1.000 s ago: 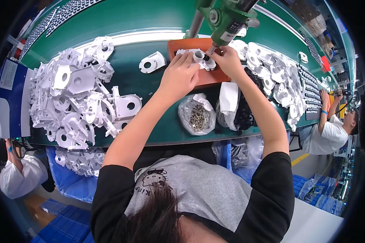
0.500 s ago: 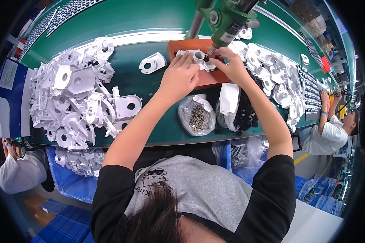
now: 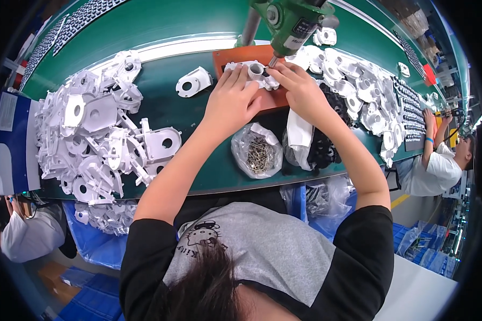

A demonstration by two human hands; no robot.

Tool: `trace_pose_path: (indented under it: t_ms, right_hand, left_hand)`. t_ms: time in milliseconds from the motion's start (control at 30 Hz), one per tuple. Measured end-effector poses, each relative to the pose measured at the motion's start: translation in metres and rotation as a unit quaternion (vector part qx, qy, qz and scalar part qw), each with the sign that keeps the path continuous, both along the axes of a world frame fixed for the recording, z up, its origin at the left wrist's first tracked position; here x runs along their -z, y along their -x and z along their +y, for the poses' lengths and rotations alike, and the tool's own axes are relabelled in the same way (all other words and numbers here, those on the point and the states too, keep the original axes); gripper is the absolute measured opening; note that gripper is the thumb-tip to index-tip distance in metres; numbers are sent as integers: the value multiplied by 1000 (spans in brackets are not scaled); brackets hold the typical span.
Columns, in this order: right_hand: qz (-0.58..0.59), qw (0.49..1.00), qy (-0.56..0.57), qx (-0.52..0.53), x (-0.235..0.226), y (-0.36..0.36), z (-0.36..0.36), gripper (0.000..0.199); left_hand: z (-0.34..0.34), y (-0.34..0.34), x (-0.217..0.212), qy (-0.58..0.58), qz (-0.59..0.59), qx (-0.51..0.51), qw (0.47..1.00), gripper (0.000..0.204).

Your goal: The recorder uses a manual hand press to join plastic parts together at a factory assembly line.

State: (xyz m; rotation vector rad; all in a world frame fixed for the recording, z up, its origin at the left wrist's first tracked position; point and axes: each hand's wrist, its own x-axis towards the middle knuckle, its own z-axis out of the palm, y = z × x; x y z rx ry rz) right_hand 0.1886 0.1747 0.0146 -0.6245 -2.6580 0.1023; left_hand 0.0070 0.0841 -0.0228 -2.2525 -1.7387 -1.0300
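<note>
A white plastic part (image 3: 253, 71) with a round collar lies on an orange mat (image 3: 231, 55) under the tip of a green hanging power screwdriver (image 3: 292, 18). My left hand (image 3: 231, 101) lies flat on the part's left side and holds it down. My right hand (image 3: 301, 92) pinches the part's right end just below the driver's bit. A clear bag of small metal screws (image 3: 259, 155) sits near the bench's front edge, between my forearms.
A big heap of white plastic parts (image 3: 93, 134) fills the green bench (image 3: 160, 32) at left; one loose part (image 3: 193, 83) lies by the mat. More white parts (image 3: 359, 85) and black pieces (image 3: 321, 150) lie at right. Another person (image 3: 434, 166) works at far right, one more at lower left (image 3: 27, 235).
My right hand has shifted slightly at the part's right end under the driver bit. The left hand stays pressed on the part.
</note>
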Motion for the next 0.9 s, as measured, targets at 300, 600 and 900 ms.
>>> trace_pose_path:
  t_ms: [300,600,900]
  right_hand:
    - [-3,994,99,39,3,-3,2,60]
    - [20,965,213,154,-28,-9,30,44]
    - [410,789,456,34,-163,10,231,35]
  left_hand:
    - [0,-1,3,-60,-13,6,998,18]
    - [-5,8,5,-13,5,-6,1000,28]
    - [-3,4,1,-6,10,20,1000,50]
